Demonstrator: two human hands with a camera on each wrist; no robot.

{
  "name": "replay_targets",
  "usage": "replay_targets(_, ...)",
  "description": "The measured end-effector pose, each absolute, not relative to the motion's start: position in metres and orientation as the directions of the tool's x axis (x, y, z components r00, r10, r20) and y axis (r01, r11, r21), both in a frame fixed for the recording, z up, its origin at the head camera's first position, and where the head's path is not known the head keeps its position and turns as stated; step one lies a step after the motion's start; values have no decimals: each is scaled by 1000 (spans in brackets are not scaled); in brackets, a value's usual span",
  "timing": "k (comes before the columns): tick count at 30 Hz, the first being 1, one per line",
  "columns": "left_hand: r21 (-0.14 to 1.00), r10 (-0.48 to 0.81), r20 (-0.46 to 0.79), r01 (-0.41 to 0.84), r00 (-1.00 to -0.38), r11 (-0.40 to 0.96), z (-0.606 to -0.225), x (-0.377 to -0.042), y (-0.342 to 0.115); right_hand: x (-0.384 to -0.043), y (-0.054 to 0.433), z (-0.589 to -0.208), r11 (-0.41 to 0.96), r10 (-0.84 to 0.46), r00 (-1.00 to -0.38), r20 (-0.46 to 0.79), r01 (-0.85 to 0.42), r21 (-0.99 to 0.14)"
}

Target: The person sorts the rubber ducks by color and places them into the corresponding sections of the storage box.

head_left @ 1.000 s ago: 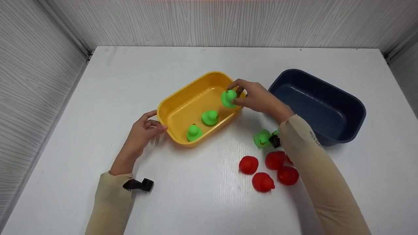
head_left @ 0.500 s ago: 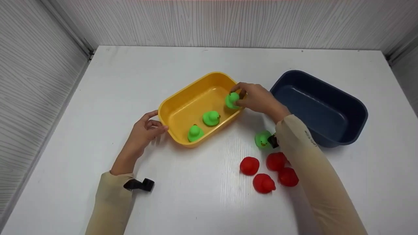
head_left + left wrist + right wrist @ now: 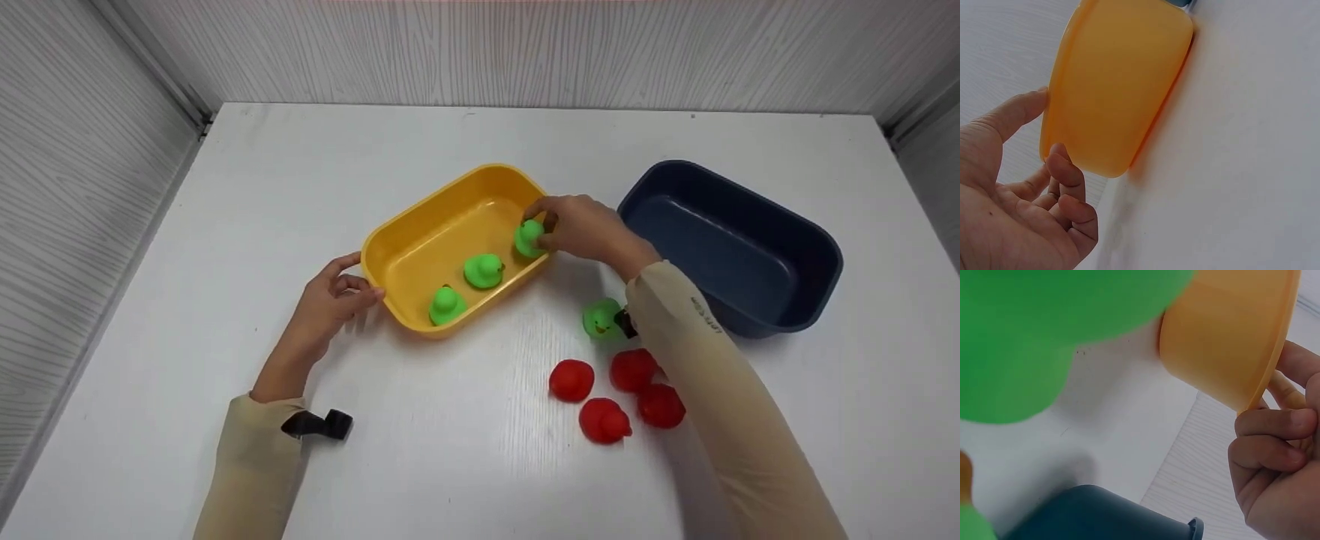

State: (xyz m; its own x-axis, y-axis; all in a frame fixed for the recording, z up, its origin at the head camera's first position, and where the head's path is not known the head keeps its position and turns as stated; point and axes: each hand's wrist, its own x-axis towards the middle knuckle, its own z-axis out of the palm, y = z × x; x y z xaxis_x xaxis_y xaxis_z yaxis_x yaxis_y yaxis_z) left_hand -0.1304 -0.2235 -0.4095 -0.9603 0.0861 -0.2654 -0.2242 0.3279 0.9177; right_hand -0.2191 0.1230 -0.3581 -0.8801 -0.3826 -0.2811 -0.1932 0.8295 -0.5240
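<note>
My left hand (image 3: 328, 304) pinches the left end of a yellow plastic tub (image 3: 420, 214) by its rim, thumb and fingertips at the edge. Over the tub's right end, my right hand (image 3: 589, 231) holds a green rubber duck (image 3: 529, 238) between thumb and fingers, low inside the wall. Two more green ducks sit in the tub: one duck (image 3: 484, 271) near the middle of the front wall, another duck (image 3: 447, 305) in the near corner. In the right wrist view, the hand's fingers (image 3: 1266, 439) curl beside the tub's rim; the held duck is hidden there.
A dark blue tub (image 3: 727, 247) stands to the right, partly behind the right forearm. On the table below lie a green duck (image 3: 601, 318) and several red ducks (image 3: 604, 421), some partly covered by the right sleeve (image 3: 720, 382).
My right hand has lowered the green duck deeper into the right end of the yellow tub. The left hand keeps its hold on the rim, and the other ducks have not moved.
</note>
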Motion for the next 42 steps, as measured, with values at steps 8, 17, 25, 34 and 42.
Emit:
replay_targets(8, 921, 86, -259, -219, -962, 321, -409, -130, -224, -221, 121, -359, 845, -367, -887, -280, -192, -499)
replay_targets(17, 924, 88, -255, -216, -963, 316, -409, -131, -221, -219, 124, -355, 841, -365, -895, -255, -200, -502)
replay_targets(25, 925, 95, -248, -206, -964, 321, -410, -134, -221, -212, 129, -336, 797, -395, -893, -215, -217, -563)
replay_targets(34, 918, 84, -262, -222, -961, 328, -409, -136, -222, -199, 133, -315, 737, -427, -891, -153, -245, -631)
replay_targets(42, 930, 100, -248, -208, -964, 302, -410, -137, -222, -182, 149, -311, 723, -446, -890, -96, -296, -624)
